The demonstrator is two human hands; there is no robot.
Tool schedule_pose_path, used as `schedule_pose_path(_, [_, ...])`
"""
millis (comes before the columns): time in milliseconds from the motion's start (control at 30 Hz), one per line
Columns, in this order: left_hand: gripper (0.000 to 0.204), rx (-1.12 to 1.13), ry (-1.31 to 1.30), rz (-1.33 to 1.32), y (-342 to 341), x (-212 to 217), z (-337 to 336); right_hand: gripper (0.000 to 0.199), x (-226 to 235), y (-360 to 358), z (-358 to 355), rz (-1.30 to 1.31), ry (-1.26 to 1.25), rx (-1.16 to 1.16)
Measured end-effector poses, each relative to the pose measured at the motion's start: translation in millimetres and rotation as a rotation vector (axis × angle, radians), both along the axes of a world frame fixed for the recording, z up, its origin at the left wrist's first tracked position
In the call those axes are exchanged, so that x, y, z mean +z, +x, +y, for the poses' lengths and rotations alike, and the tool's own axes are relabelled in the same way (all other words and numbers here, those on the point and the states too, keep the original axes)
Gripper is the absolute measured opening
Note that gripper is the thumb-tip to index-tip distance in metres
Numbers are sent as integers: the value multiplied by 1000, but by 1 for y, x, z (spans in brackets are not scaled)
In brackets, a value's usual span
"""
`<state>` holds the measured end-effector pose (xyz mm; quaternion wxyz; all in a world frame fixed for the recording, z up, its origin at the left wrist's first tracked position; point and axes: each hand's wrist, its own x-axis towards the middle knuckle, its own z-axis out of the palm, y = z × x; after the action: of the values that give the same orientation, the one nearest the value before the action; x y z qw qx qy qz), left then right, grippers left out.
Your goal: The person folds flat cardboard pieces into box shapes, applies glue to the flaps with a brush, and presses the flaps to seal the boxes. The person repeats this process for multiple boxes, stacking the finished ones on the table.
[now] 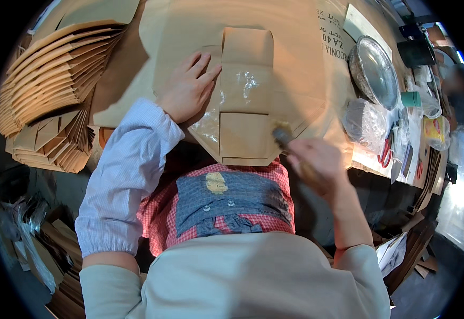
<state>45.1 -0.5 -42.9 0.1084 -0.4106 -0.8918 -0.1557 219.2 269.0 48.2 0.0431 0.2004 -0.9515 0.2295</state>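
A brown paper bag piece [245, 98] lies flat on the table in front of me, its folded bottom flaps wet and shiny with glue. My left hand [188, 87] presses flat on the paper's left edge, fingers spread. My right hand [317, 162] is closed around a glue brush [283, 135], whose bristles touch the lower right flap of the bag.
A fanned stack of finished brown paper bags [51, 80] fills the left side. At the right stand a round metal bowl [373, 72], a plastic bag [365, 119], red-handled scissors [385, 154] and a green cup [410, 99]. Brown paper sheets [189, 26] cover the table.
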Motion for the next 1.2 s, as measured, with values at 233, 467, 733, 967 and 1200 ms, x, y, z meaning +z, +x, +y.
schedule_pose_path(233, [40,-11,4,-21,1,11,9,17,4,-10,-15,-282,-667,259])
schedule_pose_path(467, [42,-1,-31,-25,4,19,2,16,15,-123,33,-163,-753,-418])
schedule_pose_path(733, [42,-4,-41,-45,0,22,7,14,-11,-202,35,-350,-731,-382])
schedule_pose_path(967, [36,84,256,-191,3,17,2,13,7,-182,-19,-262,-1015,-456])
schedule_pose_path(1200, [31,69,198,-211,3,19,-2,19,-32,-218,-71,-397,-712,-350])
